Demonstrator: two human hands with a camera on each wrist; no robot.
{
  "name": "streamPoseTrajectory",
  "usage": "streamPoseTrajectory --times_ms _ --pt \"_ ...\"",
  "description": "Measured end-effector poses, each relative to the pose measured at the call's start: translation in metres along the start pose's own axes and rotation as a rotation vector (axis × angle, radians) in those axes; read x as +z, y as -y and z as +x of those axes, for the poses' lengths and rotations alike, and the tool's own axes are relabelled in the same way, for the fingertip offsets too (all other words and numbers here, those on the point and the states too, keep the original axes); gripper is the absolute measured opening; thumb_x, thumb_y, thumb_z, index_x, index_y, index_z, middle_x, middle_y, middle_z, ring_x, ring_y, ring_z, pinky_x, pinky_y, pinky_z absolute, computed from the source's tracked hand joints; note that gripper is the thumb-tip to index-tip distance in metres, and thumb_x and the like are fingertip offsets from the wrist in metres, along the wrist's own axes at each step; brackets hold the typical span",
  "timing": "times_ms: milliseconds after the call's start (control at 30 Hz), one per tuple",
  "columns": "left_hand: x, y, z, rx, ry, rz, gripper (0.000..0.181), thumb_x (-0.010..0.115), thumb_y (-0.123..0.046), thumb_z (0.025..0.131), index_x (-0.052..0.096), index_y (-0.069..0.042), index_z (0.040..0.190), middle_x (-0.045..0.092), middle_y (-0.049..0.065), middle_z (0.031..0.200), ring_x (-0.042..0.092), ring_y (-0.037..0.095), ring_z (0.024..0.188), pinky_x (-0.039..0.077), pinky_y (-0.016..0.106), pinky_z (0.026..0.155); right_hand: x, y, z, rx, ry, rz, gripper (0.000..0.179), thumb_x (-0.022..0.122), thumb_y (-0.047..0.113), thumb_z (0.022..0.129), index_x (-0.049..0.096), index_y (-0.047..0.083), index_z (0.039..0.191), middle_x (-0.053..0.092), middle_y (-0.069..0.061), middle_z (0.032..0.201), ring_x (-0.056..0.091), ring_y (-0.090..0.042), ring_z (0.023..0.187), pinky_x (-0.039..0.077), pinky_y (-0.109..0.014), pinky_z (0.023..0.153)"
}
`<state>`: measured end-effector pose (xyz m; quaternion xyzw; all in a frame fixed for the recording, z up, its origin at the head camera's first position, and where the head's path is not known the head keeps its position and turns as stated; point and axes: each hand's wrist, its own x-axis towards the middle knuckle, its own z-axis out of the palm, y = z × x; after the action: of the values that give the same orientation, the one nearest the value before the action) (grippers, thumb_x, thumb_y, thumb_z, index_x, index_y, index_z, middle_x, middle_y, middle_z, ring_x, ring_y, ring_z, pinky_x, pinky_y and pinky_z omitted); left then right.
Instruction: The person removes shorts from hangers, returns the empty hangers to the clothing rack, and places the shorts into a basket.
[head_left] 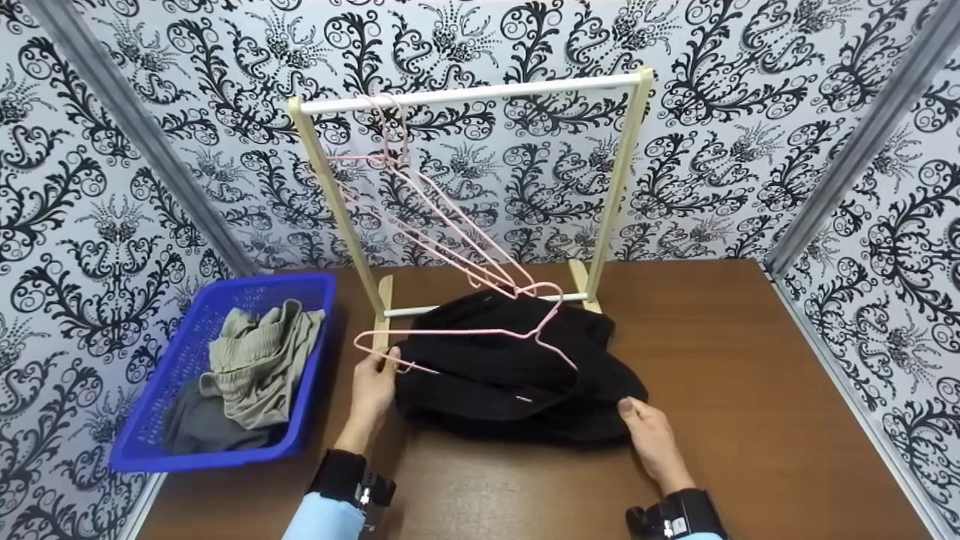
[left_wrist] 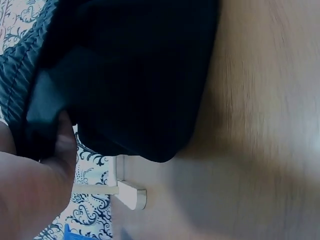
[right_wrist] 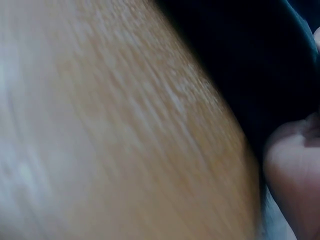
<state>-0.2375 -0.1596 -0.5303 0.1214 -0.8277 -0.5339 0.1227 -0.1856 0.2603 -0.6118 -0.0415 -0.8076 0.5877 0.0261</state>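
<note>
Black pants [head_left: 600, 375] with a gathered elastic waistband [left_wrist: 22, 75] are spread between my two hands, above the brown table. A pink wire hanger [head_left: 450, 331] lies across them, hook toward the rack; the cloth hides parts of its lower wire and right end. At the left edge my left hand [head_left: 373, 386] pinches the waistband, thumb on top, close to the hanger's left end. Whether it also touches the wire cannot be made out. My right hand [head_left: 651, 435] grips the right edge of the pants, its thumb [right_wrist: 295, 145] against the cloth.
A rack [head_left: 480, 93] with wooden posts and white bars stands behind the pants. Several pink hangers [head_left: 457, 217] hang from it. To the left, a blue basket [head_left: 311, 375] holds beige shorts [head_left: 255, 367] and a dark grey garment [head_left: 214, 420]. Patterned walls [head_left: 750, 150] enclose the table [head_left: 750, 360].
</note>
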Motion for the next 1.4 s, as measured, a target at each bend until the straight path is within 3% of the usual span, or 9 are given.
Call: streamPoseTrajectory --times_ms 67,133,233,367,533,733,867,1133,1400 --pt "-0.001 0.000 0.000 0.021 -0.017 0.047 0.025 0.060 -0.015 0.105 0.070 0.008 0.108 0.069 0.025 0.101 0.064 0.041 0.103 0.048 0.053 0.094 -0.001 0.000 -0.001 0.024 0.031 -0.007 0.047 0.051 0.027 0.109 0.064 -0.015 0.126 0.063 -0.032 0.130 0.056 -0.042 0.132 0.038 -0.046 0.118" --pt "-0.001 0.000 0.000 0.043 -0.034 0.089 0.024 0.061 -0.016 0.104 0.070 0.006 0.105 0.069 0.026 0.100 0.065 0.044 0.102 0.049 0.056 0.093 -0.003 -0.001 -0.001 0.045 0.063 -0.012 0.062 0.048 0.032 0.110 0.040 -0.019 0.145 0.038 -0.039 0.152 0.032 -0.055 0.145 0.025 -0.060 0.121" --pt "-0.001 0.001 0.001 0.051 -0.034 0.105 0.025 0.061 -0.016 0.104 0.070 0.007 0.108 0.070 0.030 0.109 0.064 0.048 0.110 0.048 0.058 0.097 -0.002 -0.001 -0.002 0.039 0.042 -0.011 0.061 0.050 0.031 0.109 0.042 -0.019 0.143 0.040 -0.039 0.150 0.035 -0.055 0.144 0.027 -0.059 0.120" --pt "-0.001 0.001 0.002 0.030 -0.015 0.080 0.025 0.061 -0.017 0.104 0.071 0.005 0.106 0.070 0.027 0.106 0.064 0.044 0.107 0.047 0.056 0.097 -0.001 0.001 -0.001 0.033 0.017 -0.012 0.060 0.050 0.031 0.109 0.045 -0.018 0.143 0.042 -0.038 0.149 0.037 -0.054 0.143 0.028 -0.060 0.120" --pt "-0.003 0.001 0.003 0.040 -0.024 0.063 0.023 0.063 -0.018 0.103 0.070 0.002 0.094 0.066 0.015 0.087 0.060 0.032 0.089 0.048 0.044 0.084 0.001 0.003 -0.002 0.042 -0.010 -0.025 0.060 0.051 0.032 0.108 0.047 -0.017 0.143 0.043 -0.037 0.150 0.038 -0.054 0.143 0.029 -0.059 0.120" --pt "-0.004 0.000 0.003 0.064 -0.005 0.032 0.020 0.069 -0.019 0.100 0.070 -0.001 0.090 0.064 0.007 0.082 0.056 0.023 0.082 0.046 0.035 0.077 0.003 0.010 -0.002 0.023 -0.028 -0.009 0.060 0.053 0.034 0.107 0.049 -0.017 0.141 0.043 -0.037 0.149 0.038 -0.054 0.143 0.028 -0.059 0.120" --pt "-0.003 -0.003 0.002 0.073 -0.018 0.039 0.021 0.071 -0.019 0.098 0.070 0.000 0.091 0.068 0.012 0.085 0.058 0.027 0.083 0.049 0.041 0.080 0.004 0.014 -0.002 0.003 -0.048 0.000 0.055 0.055 0.029 0.107 0.053 -0.016 0.138 0.046 -0.037 0.146 0.041 -0.054 0.141 0.029 -0.058 0.120" --pt "-0.001 -0.005 0.004 0.171 -0.078 0.124 0.013 0.072 -0.010 0.096 0.067 0.002 0.095 0.066 0.021 0.092 0.063 0.039 0.091 0.049 0.054 0.087 0.007 0.023 -0.001 -0.021 -0.041 0.005 0.059 0.050 0.029 0.108 0.046 -0.020 0.140 0.043 -0.040 0.147 0.038 -0.055 0.142 0.030 -0.058 0.119" --pt "-0.003 -0.009 0.004 0.206 -0.071 0.140 0.021 0.068 -0.006 0.093 0.067 0.002 0.112 0.065 0.027 0.107 0.062 0.050 0.109 0.047 0.061 0.097 0.010 0.024 -0.001 -0.051 -0.087 0.020 0.045 0.053 0.022 0.108 0.063 -0.019 0.122 0.057 -0.035 0.137 0.050 -0.047 0.136 0.037 -0.053 0.116"
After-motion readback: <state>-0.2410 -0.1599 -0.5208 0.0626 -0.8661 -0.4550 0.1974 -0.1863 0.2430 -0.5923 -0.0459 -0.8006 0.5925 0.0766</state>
